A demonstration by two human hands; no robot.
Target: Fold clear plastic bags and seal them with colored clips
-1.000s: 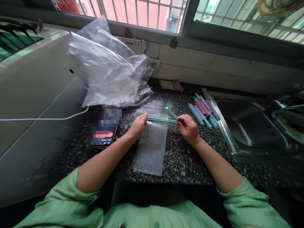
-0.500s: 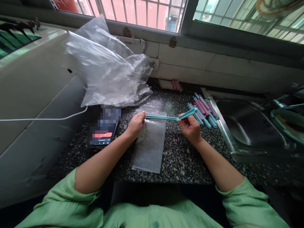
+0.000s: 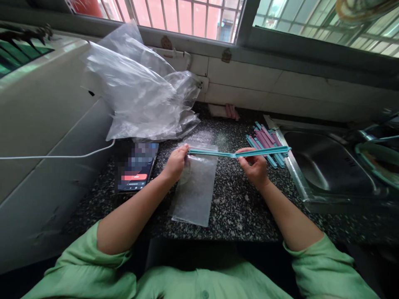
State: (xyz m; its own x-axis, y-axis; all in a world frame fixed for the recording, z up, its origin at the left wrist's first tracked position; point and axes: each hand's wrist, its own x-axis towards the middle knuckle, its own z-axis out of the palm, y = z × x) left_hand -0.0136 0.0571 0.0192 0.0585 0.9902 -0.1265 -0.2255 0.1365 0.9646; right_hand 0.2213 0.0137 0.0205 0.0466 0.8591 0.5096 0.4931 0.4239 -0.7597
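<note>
A light-blue bag sealing clip [image 3: 262, 152] is spread nearly straight, its hinge in the middle. My left hand [image 3: 176, 163] is closed on the clip's left end. My right hand [image 3: 254, 166] pinches it just right of the hinge, the other half reaching right over the pile. Below the clip's left half hangs a clear plastic bag [image 3: 197, 191]. Its top edge shows just above the clip, near my left fingers; whether they grip the bag too is hidden.
Pink and blue bag clips [image 3: 264, 137] lie piled beside the steel sink [image 3: 330, 162]. A large heap of clear plastic bags [image 3: 137, 87] stands at back left, a phone [image 3: 137, 170] in front of it. More pink clips [image 3: 231, 111] rest by the wall on the speckled counter [image 3: 237, 211].
The clip's right half has swung outward to the right, from an angled position to nearly in line with the left half. My left hand and the bag have shifted slightly left.
</note>
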